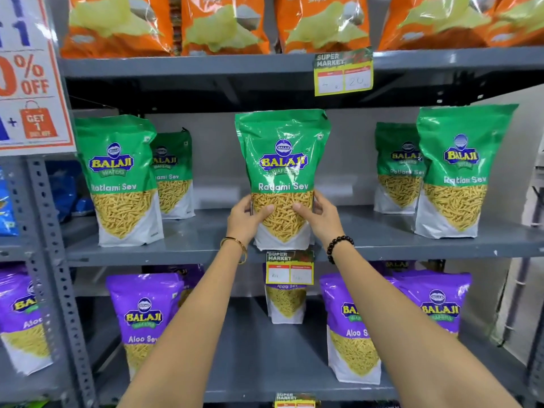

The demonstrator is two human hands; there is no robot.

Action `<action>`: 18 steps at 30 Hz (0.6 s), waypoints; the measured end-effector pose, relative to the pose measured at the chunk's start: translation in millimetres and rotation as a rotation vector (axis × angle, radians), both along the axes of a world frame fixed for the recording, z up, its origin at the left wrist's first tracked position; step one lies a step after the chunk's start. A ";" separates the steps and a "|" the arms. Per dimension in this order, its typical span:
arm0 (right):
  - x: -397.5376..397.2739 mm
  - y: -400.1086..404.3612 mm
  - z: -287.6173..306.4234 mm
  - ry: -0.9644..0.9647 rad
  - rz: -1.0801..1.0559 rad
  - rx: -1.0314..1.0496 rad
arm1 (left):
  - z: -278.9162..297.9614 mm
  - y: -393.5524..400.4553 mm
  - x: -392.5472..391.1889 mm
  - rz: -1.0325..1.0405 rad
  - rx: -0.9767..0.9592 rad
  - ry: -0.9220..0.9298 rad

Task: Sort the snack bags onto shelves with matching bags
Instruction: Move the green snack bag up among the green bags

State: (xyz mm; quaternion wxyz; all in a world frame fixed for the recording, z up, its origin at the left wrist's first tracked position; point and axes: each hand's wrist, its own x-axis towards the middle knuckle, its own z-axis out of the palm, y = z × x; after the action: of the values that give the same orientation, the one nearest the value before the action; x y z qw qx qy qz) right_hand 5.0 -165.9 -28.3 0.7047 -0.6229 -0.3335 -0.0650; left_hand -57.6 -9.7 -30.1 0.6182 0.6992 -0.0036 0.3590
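A green Ratlami Sev bag (281,160) stands upright at the front middle of the grey middle shelf (382,245). My left hand (245,217) grips its lower left side and my right hand (319,214) grips its lower right side, thumbs on the front. Matching green bags stand on the same shelf: two at the left (120,178) and two at the right (459,172).
Purple Aloo Sev bags (144,316) fill the lower shelf (265,387). Orange chip bags (223,22) line the top shelf. Price tags (343,73) hang from the shelf edges. A discount sign (29,83) hangs at the left beside a grey upright post (53,245).
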 end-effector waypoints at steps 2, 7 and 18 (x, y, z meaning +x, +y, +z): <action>9.3 5.0 -2.2 -0.045 -0.023 -0.024 | -2.4 4.7 12.9 -0.005 0.018 0.006; 30.4 16.1 -9.4 -0.041 -0.045 -0.076 | -7.3 11.6 31.5 0.000 0.040 0.016; 46.2 4.0 -30.4 0.069 0.082 -0.151 | -37.0 29.5 40.6 -0.129 0.037 0.127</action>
State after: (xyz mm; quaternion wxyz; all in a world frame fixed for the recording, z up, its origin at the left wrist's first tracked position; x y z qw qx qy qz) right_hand 51.2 -161.9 -58.7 0.6688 -0.6620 -0.3381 0.0110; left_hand -17.0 19.8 -67.1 0.6262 0.7301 -0.0160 0.2731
